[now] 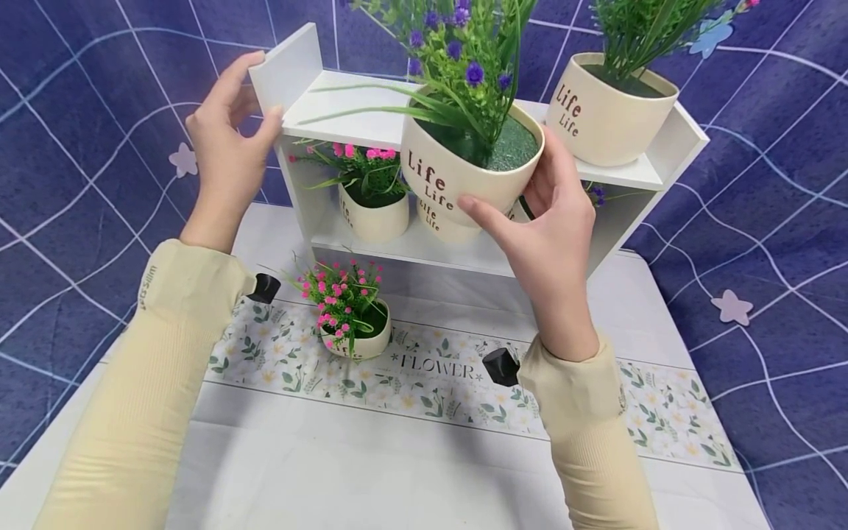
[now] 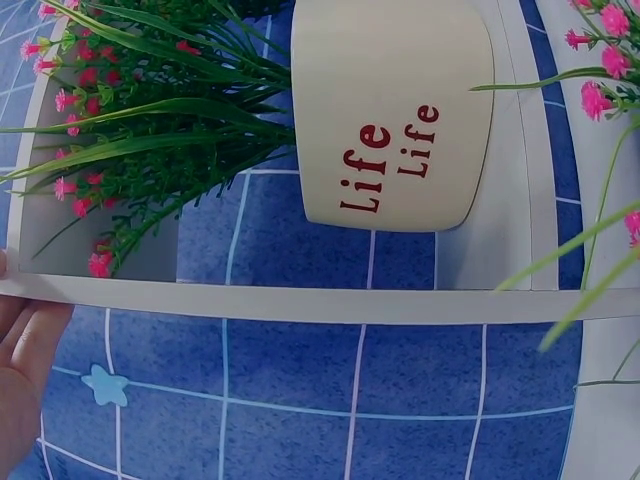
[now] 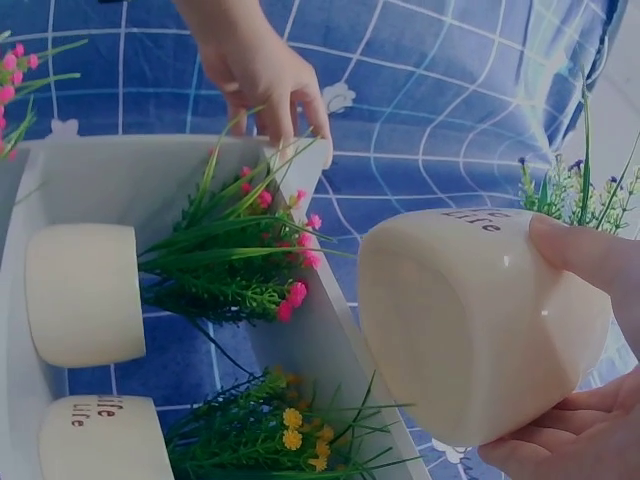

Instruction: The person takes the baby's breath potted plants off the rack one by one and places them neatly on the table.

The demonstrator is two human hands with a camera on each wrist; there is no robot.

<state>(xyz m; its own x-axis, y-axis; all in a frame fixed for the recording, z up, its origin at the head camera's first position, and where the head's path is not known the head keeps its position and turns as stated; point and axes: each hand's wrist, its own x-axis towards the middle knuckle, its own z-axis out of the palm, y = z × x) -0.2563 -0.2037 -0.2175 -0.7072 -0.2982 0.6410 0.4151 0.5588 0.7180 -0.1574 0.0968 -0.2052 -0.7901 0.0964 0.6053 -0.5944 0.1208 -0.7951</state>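
Observation:
My right hand (image 1: 556, 221) grips a cream flowerpot (image 1: 473, 165) printed "Life", thumb on its front and fingers round its side. Green leaves and purple flowers (image 1: 457, 55) rise from the pot. It is tilted, raised in front of the top board, and its bare underside shows in the right wrist view. At the upper left corner, my left hand (image 1: 228, 140) pinches the side panel of a white two-tier shelf (image 1: 358, 121) between thumb and fingers. Under the top board, a pink-flowered pot (image 1: 375, 213) stands on the lower board, with another Life pot (image 1: 447, 223) beside it, partly hidden.
Another potted plant (image 1: 612, 110) stands at the right end of the top board. A small pink-flowered pot (image 1: 358, 331) sits on the table before the shelf, on a floral strip (image 1: 437, 375) marked "FLOWER". Blue gridded cloth (image 1: 762, 243) hangs behind and at the sides.

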